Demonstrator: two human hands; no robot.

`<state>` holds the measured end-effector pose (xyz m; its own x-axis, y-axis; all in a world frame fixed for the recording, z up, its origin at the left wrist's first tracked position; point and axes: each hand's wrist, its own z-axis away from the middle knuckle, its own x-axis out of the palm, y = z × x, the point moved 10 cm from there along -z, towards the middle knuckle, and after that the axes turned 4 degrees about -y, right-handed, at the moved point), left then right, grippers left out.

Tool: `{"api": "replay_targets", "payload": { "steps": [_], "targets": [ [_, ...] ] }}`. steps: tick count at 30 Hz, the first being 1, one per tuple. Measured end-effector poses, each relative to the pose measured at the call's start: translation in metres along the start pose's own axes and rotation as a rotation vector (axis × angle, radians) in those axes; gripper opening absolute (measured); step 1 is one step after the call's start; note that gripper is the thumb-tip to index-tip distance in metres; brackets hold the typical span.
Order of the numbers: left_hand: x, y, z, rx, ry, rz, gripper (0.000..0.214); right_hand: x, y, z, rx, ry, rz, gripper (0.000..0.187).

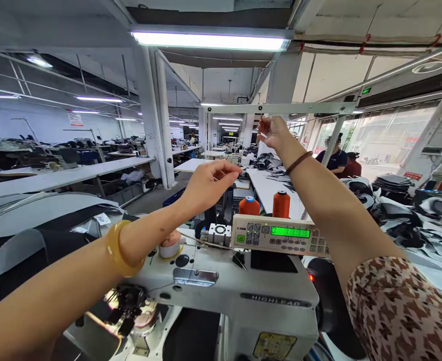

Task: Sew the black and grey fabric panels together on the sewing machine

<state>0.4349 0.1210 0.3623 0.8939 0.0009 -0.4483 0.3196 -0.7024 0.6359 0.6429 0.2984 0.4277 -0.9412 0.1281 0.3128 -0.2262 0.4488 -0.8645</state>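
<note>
My left hand (pixel 208 184) is raised above the white sewing machine (pixel 221 291), fingers pinched together on what looks like a thin thread. My right hand (pixel 274 133) reaches higher, up to the metal thread-guide bar (pixel 281 108), its fingers pinched at the bar; the thread itself is too fine to make out. Two orange thread cones (pixel 281 203) stand behind the machine's control panel (pixel 279 235) with its green display. A yellow bangle is on my left wrist, a brown band on my right.
Dark fabric pieces (pixel 36 235) lie at the left of the machine and piled at the right (pixel 412 210). Long white work tables (pixel 66 175) run back through the hall. Other people sit at the far right (pixel 335 158).
</note>
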Motion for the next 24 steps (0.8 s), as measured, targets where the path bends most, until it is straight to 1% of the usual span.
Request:
{"api": "replay_targets", "payload": {
  "steps": [3, 5, 12, 16, 20, 24],
  "targets": [
    [0.006, 0.002, 0.001, -0.002, -0.038, -0.039, 0.018, 0.005, -0.002, -0.008, -0.04, -0.072, 0.036, 0.003],
    [0.008, 0.003, 0.001, 0.005, -0.049, -0.05, 0.018, 0.007, -0.002, -0.009, -0.063, -0.096, 0.039, 0.004],
    [0.009, 0.004, 0.001, 0.02, -0.06, -0.067, 0.018, 0.015, 0.003, -0.005, -0.05, -0.1, -0.051, 0.006],
    [0.008, 0.003, 0.003, 0.001, -0.066, -0.067, 0.018, 0.019, 0.003, -0.001, -0.06, -0.113, -0.08, 0.006],
    [0.007, 0.0, 0.005, -0.024, -0.073, -0.072, 0.02, 0.021, 0.003, 0.004, -0.043, -0.106, -0.169, 0.008],
    [0.008, -0.001, 0.005, -0.002, -0.076, -0.064, 0.021, 0.025, 0.001, 0.008, -0.028, -0.117, -0.212, 0.009]
  ]
}}
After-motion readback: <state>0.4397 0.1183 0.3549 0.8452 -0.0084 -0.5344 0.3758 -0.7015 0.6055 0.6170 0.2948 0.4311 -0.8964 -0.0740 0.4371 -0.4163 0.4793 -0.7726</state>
